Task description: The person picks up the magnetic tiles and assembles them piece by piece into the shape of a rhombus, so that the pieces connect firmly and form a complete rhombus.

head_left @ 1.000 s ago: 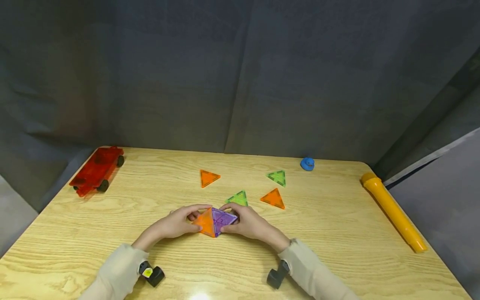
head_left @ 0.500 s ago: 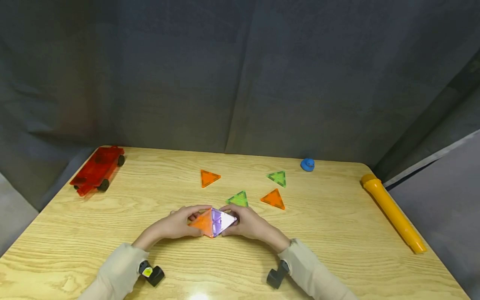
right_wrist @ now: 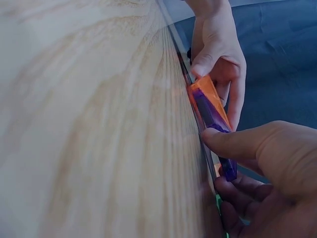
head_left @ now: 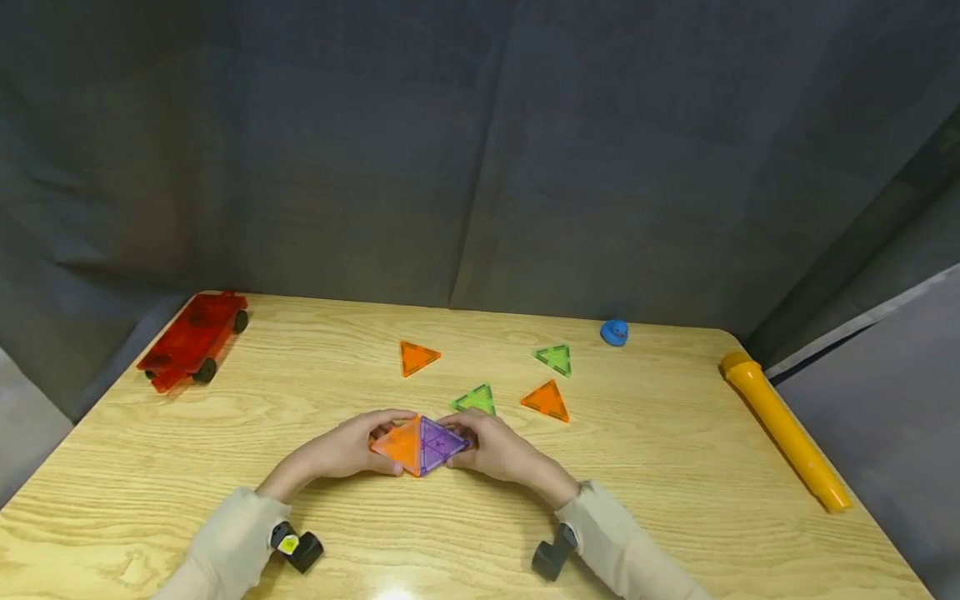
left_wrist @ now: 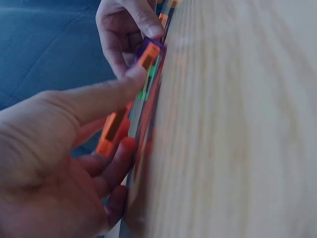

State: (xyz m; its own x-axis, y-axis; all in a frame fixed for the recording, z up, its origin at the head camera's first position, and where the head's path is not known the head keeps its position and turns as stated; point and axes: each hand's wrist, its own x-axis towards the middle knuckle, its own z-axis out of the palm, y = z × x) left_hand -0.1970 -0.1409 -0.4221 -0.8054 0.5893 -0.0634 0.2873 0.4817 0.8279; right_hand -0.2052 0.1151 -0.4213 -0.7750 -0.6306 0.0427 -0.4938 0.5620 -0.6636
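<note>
Near the front middle of the table, an orange triangular magnetic tile (head_left: pixel 402 446) and a purple triangular magnetic tile (head_left: pixel 439 444) meet edge to edge in the head view. My left hand (head_left: pixel 351 447) pinches the orange one, thumb on the near edge and fingers behind. The purple one is pinched likewise by my right hand (head_left: pixel 501 447). In the left wrist view the orange tile (left_wrist: pixel 115 126) shows edge-on, tilted and held off the tabletop. From the right wrist, the purple tile (right_wrist: pixel 210 111) stands in front of the orange one, its edge under my thumb.
Behind the hands lie two green triangular tiles (head_left: pixel 476 399) and two loose orange tiles (head_left: pixel 547 402). A red toy car base (head_left: pixel 197 335) stands at the left, a blue toy duck (head_left: pixel 615 332) at the back right. A yellow tube (head_left: pixel 786 432) lies along the right edge.
Both hands shift slightly left with the joined tiles. Their tilt varies: the bright glare on the purple tile half a second ago is gone. The loose tiles stay put.
</note>
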